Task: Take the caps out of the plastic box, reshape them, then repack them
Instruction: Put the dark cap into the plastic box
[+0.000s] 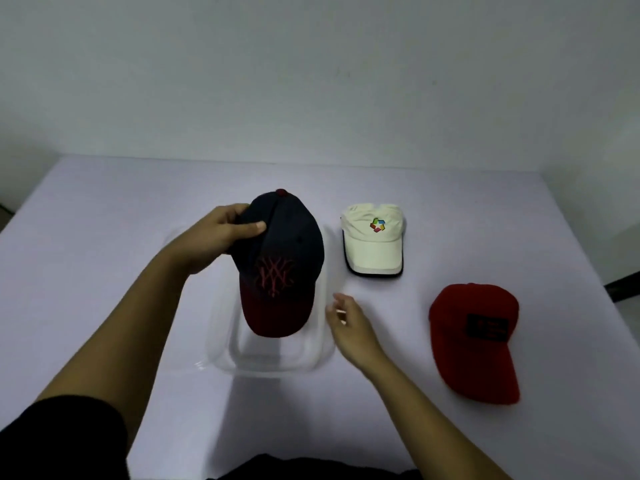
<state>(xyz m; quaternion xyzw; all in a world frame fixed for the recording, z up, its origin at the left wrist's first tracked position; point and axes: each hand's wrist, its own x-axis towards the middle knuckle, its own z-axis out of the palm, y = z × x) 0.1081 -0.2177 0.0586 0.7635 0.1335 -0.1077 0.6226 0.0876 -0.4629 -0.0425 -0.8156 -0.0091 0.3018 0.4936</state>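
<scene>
Head view, the only one: left hand (221, 233) holds the navy cap (280, 265) up off the counter (104, 271), thumb on top of the crown and fingers (239, 210) curled round its left side, bill pointing toward the near edge. The cap hangs right over the clear box (270, 362), not touching it. The box sits mid-counter, a bit toward the near edge, and looks empty, tho the cap hides part of its floor. Right hand (349, 327) hovers just beside the box's right rim, fingers loose and slightly spread, holding nothing. White cap (374, 240) lies w/ bill toward the near edge, right of the box and closer to the far edge. Red cap (474, 337) lies well apart from the box, toward the right edge. Step, prob.: last cap is out of the box w/ reshaping in hand. It could also be the 1st cap going back in, can't tell which. Next move likely needs the right hand to come in and take the bill or far side of the crown, so both hands can round out the crown. Then lower it flat into the box, leaving room for the other 2.
</scene>
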